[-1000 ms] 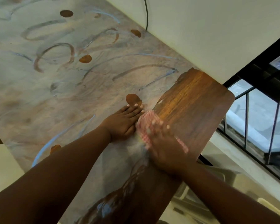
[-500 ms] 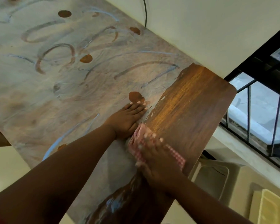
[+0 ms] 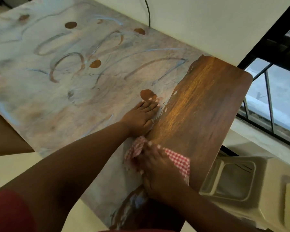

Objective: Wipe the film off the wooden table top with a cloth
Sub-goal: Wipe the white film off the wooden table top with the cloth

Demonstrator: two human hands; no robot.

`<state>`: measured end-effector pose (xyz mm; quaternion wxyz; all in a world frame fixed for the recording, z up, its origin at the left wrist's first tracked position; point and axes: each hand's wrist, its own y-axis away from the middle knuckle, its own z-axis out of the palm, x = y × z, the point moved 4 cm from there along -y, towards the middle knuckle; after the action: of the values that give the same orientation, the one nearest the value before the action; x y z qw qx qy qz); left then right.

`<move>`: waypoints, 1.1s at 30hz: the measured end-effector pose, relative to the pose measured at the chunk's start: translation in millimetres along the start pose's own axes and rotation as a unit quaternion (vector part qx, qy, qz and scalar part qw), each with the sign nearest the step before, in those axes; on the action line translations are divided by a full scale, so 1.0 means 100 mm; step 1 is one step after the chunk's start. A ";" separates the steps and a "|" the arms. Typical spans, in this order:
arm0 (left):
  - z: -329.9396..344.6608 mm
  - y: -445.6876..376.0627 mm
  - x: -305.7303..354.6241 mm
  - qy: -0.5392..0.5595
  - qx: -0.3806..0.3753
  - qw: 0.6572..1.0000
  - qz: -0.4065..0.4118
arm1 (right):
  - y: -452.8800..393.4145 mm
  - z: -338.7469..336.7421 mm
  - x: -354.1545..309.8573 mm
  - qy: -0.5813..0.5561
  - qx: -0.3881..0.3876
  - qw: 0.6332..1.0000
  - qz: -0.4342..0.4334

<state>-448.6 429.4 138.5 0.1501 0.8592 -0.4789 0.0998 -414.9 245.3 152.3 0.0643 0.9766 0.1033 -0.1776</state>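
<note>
The wooden table top (image 3: 199,101) shows bare brown wood along its right end. A pale grey film (image 3: 60,91) with swirls and small bare spots covers everything left of that strip. My left hand (image 3: 139,118) lies flat, fingers together, on the film right at the edge of the bare wood. Just below it, my right hand (image 3: 159,171) presses a red-and-white checked cloth (image 3: 177,161) onto the table near its front edge. The cloth sticks out on both sides of the hand, over the line between film and bare wood.
A cream wall (image 3: 199,22) runs along the table's far edge, with a dark cable (image 3: 148,12) hanging down it. A black-framed window (image 3: 274,101) is at the right. Below the table's right end stands a pale plastic bin (image 3: 231,180).
My right hand has dragged the cloth toward me along the film's edge, widening the bare wood strip. My left hand has stayed flat in the same spot.
</note>
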 end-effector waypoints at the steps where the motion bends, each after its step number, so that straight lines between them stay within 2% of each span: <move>1: -0.01 0.02 -0.01 0.005 -0.001 1.000 -0.001 | 0.11 0.06 -0.09 0.012 -0.019 0.999 -0.034; 4: -0.06 0.16 -0.05 0.013 0.010 1.000 -0.001 | 0.46 0.10 -0.13 0.068 -0.057 0.992 -0.089; 7: -0.02 0.35 -0.08 -0.023 0.018 1.000 0.010 | 0.51 -0.06 0.12 0.116 -0.034 0.993 -0.010; 10: 0.04 0.41 -0.10 -0.050 0.014 0.999 0.015 | 0.25 -0.10 0.18 0.074 -0.006 0.994 0.075; 12: 0.02 0.36 -0.11 -0.044 0.023 0.999 0.008 | 0.04 -0.03 0.02 0.064 0.022 0.994 0.091; 15: 0.04 0.39 -0.10 -0.041 0.024 0.999 0.008 | 0.09 0.18 -0.47 0.034 0.015 0.999 0.040; 18: 0.06 0.41 -0.10 -0.054 0.023 0.998 0.018 | 0.55 0.42 -0.94 0.016 -0.032 0.999 -0.009; 23: 0.04 0.38 -0.10 -0.055 0.025 0.998 0.016 | 0.88 0.41 -0.75 0.026 -0.088 0.995 0.023; 26: 0.07 0.39 -0.11 -0.058 0.033 0.998 0.021 | 0.67 0.38 -0.62 0.028 -0.062 0.993 0.095; 29: 0.10 0.37 -0.11 -0.052 0.038 0.998 0.023 | 0.35 0.40 -0.75 0.004 -0.019 0.987 0.161; 33: 0.09 0.38 -0.12 -0.043 0.034 0.998 0.033 | 0.19 0.55 -1.30 0.023 -0.013 0.994 0.108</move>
<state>-487.1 416.3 132.4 0.0965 0.8513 -0.5089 0.0841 -548.1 195.0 149.5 0.0933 0.9849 0.0010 -0.1459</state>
